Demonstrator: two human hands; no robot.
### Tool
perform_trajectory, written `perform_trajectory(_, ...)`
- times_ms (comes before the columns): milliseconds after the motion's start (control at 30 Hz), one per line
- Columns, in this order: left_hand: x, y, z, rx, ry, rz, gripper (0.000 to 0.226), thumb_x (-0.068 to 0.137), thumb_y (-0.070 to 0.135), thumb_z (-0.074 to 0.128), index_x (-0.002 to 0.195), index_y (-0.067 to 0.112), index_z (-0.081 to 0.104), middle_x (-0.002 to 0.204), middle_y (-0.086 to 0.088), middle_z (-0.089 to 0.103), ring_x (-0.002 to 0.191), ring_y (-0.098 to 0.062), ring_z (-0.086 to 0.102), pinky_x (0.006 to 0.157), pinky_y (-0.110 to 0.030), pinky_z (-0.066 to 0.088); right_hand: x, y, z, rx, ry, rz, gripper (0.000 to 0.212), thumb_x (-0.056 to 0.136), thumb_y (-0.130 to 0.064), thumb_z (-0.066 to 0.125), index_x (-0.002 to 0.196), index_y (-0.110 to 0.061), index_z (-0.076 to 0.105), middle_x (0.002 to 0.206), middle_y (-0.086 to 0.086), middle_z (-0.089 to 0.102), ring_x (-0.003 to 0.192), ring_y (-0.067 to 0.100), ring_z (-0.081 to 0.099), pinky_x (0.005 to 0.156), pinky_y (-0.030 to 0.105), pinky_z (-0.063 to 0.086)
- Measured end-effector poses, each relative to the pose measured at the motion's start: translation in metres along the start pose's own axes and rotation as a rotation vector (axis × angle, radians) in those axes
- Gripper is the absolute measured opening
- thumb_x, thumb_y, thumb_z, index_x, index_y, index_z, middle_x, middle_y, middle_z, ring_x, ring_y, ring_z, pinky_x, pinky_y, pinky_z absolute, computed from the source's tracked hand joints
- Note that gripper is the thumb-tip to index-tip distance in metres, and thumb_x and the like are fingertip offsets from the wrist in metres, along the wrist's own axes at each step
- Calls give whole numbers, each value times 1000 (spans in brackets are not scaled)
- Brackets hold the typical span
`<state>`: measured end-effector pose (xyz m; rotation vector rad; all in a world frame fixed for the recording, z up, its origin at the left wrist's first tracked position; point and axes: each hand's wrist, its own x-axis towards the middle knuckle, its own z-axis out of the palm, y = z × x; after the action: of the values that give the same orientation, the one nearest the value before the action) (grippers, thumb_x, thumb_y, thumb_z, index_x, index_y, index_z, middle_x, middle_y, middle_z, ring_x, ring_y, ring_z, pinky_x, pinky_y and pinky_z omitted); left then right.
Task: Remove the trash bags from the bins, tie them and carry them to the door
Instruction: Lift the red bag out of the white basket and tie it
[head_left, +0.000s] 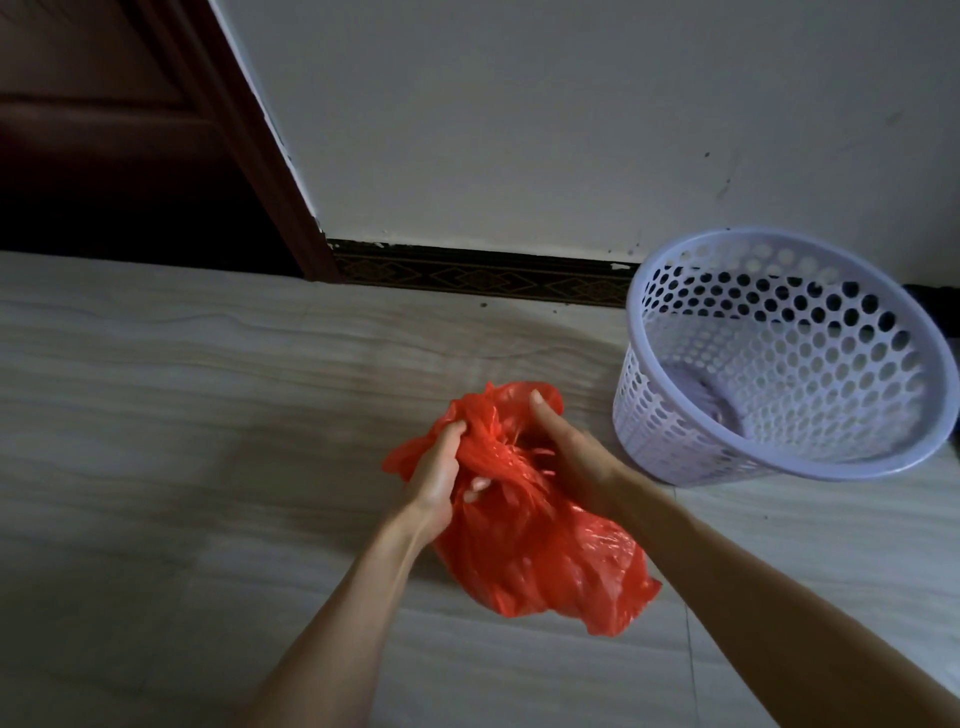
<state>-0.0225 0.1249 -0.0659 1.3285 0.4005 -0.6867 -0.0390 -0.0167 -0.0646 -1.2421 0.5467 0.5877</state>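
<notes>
Both hands on red trash bag: left hand grips gathered neck, right hand clutches top; bin beside.

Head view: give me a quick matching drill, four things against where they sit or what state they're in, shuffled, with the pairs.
Things:
1. red trash bag
2. lavender bin
3. left hand
4. door

States:
A. tilted on the floor, no bag in it
B. dark brown, upper left
C. grips the gathered plastic
D. on the floor between both hands

Pairs: 1-D, 2-A, 3-C, 4-B
</notes>
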Motion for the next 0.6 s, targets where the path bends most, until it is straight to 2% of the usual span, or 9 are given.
perform_trajectory(100,-8,3,0,195,-60,29,64,96,36,34,37,16,50,28,0,42,25,-7,38,31,-13,26,6,-7,2,82,-34,50,87,57,-74,60,113,-7,62,116,17,64,106,23,58,101,40,43)
perform_trajectory(133,-10,4,-1,269,-87,21,66,96,37,34,37,14,52,29,0,45,27,-7,42,33,-13,29,8,-9,4,162,-14,48,77,61,-67,65,110,-8,63,112,15,66,104,24,60,98,40,46)
perform_trajectory(200,-15,6,-4,326,-123,3,69,96,39,35,36,13,55,31,-1,50,29,-8,46,34,-13,32,12,-12,6,348,73,5,40,78,-42,65,99,-9,64,97,14,67,89,25,65,86,39,52)
perform_trajectory(267,-15,8,-5,241,-132,-29,63,96,39,35,43,13,58,33,-3,52,27,-9,46,30,-11,29,12,-17,6,412,157,-63,13,88,-20,55,88,-8,61,79,12,63,66,21,64,66,33,52)
perform_trajectory(300,-13,8,-7,148,-121,-52,60,97,38,35,49,11,59,34,-4,53,26,-9,46,28,-10,28,11,-18,5,410,165,-101,12,89,-14,50,86,-7,60,75,11,63,60,20,63,61,31,51)
perform_trajectory(433,-11,11,-16,-229,-168,-170,50,97,44,27,84,11,63,52,-12,65,25,-8,42,31,-10,34,-6,-26,5,336,118,-180,35,91,-8,29,91,-14,63,59,2,63,52,14,57,45,23,44)
perform_trajectory(500,-11,11,-19,-310,-187,-176,54,96,48,24,94,11,63,62,-14,70,32,-10,50,39,-15,43,-14,-32,8,243,85,-225,40,87,-7,25,90,-15,65,57,1,55,52,12,46,46,20,36)
perform_trajectory(567,-9,13,-18,-369,-188,-163,65,94,50,23,87,6,71,65,-14,72,45,-14,63,49,-22,53,-21,-38,13,254,30,-245,35,80,-3,32,66,-12,63,56,1,57,61,14,47,56,23,39)
perform_trajectory(600,-8,15,-17,-411,-173,-143,69,94,50,24,78,5,74,62,-13,71,46,-14,63,49,-23,55,-24,-39,13,238,-19,-262,27,71,-3,40,55,-13,59,55,1,57,63,15,48,58,23,42)
